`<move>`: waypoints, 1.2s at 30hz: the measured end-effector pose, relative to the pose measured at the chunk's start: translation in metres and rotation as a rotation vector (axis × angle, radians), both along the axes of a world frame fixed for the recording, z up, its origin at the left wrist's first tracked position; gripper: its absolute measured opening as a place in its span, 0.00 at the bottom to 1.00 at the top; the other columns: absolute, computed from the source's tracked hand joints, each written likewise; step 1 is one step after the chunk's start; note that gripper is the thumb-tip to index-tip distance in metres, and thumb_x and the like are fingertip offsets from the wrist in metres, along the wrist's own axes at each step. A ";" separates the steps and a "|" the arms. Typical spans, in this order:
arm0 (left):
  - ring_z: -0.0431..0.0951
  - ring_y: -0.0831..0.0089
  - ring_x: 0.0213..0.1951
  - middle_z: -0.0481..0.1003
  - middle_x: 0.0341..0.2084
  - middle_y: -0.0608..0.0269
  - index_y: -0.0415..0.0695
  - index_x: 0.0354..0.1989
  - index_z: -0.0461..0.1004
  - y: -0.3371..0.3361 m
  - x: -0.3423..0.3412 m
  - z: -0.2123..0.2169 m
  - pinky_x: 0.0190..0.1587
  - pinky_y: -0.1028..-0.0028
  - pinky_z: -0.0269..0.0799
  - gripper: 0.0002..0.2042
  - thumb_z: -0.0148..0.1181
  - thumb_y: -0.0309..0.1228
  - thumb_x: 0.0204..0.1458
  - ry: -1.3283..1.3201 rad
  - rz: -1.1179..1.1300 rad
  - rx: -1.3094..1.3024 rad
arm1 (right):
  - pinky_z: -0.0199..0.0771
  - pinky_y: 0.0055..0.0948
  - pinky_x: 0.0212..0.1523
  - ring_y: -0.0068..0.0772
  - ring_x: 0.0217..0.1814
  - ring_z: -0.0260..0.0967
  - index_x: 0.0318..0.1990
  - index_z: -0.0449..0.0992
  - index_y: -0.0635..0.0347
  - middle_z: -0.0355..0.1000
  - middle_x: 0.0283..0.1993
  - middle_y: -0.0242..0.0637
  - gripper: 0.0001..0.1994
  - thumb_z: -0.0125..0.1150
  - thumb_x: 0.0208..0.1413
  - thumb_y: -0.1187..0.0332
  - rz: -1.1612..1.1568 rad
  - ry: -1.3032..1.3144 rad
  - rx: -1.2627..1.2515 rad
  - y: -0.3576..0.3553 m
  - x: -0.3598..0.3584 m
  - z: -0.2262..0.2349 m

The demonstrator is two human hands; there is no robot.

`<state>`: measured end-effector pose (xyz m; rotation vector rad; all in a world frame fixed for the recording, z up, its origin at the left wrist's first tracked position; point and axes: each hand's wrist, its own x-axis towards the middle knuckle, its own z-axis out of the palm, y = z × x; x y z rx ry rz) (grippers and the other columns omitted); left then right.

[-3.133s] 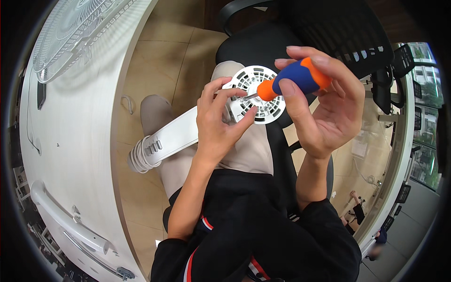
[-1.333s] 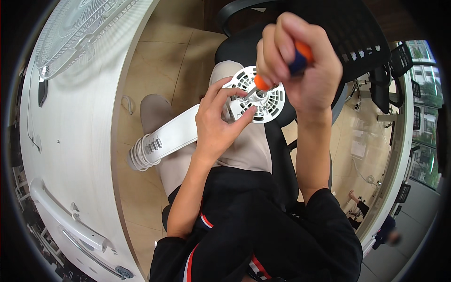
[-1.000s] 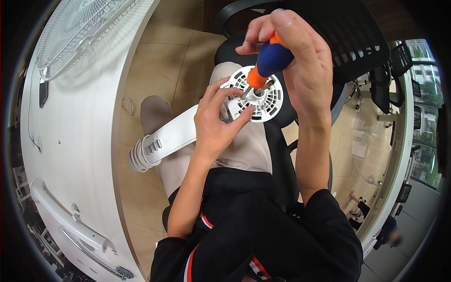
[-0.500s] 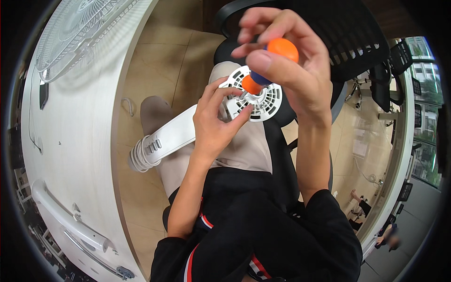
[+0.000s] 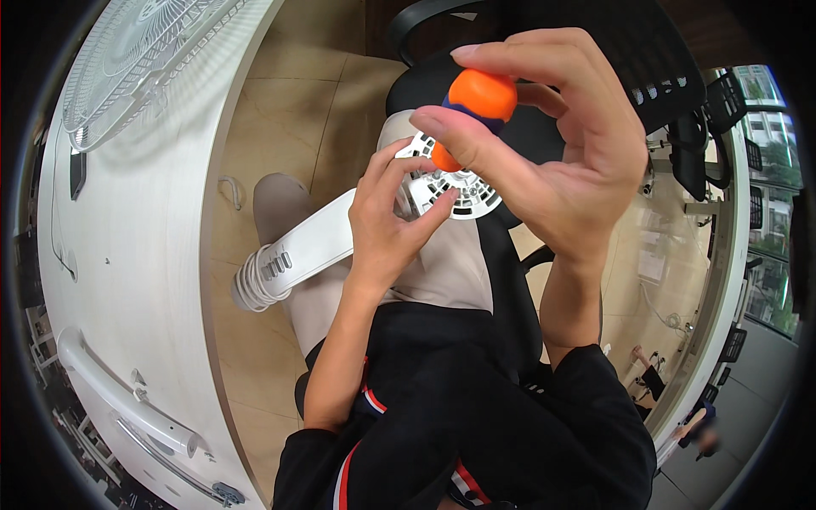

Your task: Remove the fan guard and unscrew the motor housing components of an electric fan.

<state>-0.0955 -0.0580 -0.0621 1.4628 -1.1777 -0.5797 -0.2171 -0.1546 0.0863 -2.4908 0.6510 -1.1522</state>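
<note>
White column (image 5: pixel 314 242), lying across the lap (image 5: pixel 450 280); left hand (image 5: pixel 387 212), fingers curled on the vented disc (image 5: pixel 476 201); above, orange-and-blue screwdriver (image 5: pixel 484 92); right hand (image 5: pixel 565 161), arched wide around it, actual grip impossible to tell. Probable step: screwdriving; next, close fingers and twist squarely.

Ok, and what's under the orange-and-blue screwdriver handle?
Below the handle, part of a round white slotted plastic plate shows. Its upper-right edge, behind the right hand, and the screwdriver's tip are covered.
</note>
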 end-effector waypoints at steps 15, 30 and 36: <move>0.80 0.58 0.55 0.77 0.57 0.57 0.46 0.43 0.82 0.001 0.001 -0.004 0.55 0.64 0.74 0.17 0.78 0.34 0.44 0.007 0.001 0.019 | 0.79 0.30 0.58 0.33 0.56 0.77 0.49 0.81 0.66 0.77 0.51 0.45 0.18 0.72 0.47 0.84 0.114 -0.018 0.365 0.009 -0.003 0.020; 0.81 0.58 0.52 0.77 0.57 0.58 0.46 0.43 0.82 -0.001 0.000 -0.005 0.54 0.64 0.75 0.17 0.78 0.34 0.44 0.031 0.005 -0.010 | 0.76 0.33 0.62 0.37 0.56 0.79 0.53 0.77 0.70 0.79 0.56 0.52 0.20 0.67 0.50 0.85 0.060 -0.049 0.230 0.006 -0.006 0.015; 0.80 0.58 0.53 0.77 0.57 0.57 0.47 0.43 0.82 0.000 0.001 -0.002 0.54 0.64 0.75 0.17 0.78 0.34 0.44 0.013 -0.007 0.007 | 0.78 0.32 0.59 0.37 0.57 0.79 0.50 0.76 0.69 0.78 0.57 0.55 0.21 0.73 0.46 0.85 0.134 -0.102 0.335 0.001 -0.011 0.014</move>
